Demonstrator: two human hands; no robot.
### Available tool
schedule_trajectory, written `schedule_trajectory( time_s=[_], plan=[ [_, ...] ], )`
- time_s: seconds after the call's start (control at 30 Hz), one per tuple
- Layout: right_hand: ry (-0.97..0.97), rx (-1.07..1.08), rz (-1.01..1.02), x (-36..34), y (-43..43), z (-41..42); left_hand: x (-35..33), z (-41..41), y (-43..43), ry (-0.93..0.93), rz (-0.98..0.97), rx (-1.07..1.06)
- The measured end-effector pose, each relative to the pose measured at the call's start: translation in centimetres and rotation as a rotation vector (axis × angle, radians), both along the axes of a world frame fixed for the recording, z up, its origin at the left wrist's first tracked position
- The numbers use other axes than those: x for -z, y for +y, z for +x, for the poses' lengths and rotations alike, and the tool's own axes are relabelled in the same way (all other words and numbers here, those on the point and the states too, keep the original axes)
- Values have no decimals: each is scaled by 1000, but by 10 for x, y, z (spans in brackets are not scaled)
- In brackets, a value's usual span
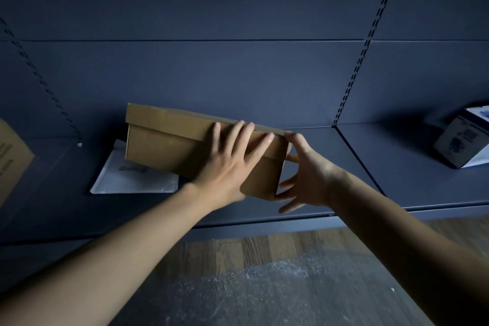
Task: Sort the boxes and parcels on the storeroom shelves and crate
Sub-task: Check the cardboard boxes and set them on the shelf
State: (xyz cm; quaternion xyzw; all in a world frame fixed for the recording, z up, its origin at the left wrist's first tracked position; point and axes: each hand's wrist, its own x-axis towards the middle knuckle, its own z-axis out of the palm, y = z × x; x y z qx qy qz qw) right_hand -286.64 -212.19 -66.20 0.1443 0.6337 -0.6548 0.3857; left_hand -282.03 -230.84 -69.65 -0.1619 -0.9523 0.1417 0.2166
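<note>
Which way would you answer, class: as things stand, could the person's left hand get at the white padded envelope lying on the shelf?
Probably not directly: the left hand lies on the lidded cardboard box, which covers part of the white padded envelope.

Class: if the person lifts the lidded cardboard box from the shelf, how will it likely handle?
The cardboard box likely stays stiff: its edges look crisp. Its loose-fitting lid may slip off if gripped alone. It partly overlies the white mailer, which could slide when the box is pushed.
</note>
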Motion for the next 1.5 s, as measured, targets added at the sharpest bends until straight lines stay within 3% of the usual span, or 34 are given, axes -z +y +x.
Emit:
schedule_trajectory(
  time_s=[0.27, 0.53, 0.87, 1.17, 1.5],
  plan=[
    [129, 157, 113, 14, 42, -24, -10, 20, -16, 50, 94, 197],
    [155, 167, -9, 13, 49, -24, -18, 22, -37, 70, 264, 325],
    [157, 243, 28, 5, 21, -28, -7, 27, -71, 43, 240, 169],
    [173, 352, 51, 12, 13, -21, -6, 25, -49, 148, 117, 104],
    [14, 76, 22, 10, 7, -2, 10, 20, 25, 129, 57, -66]
  ],
)
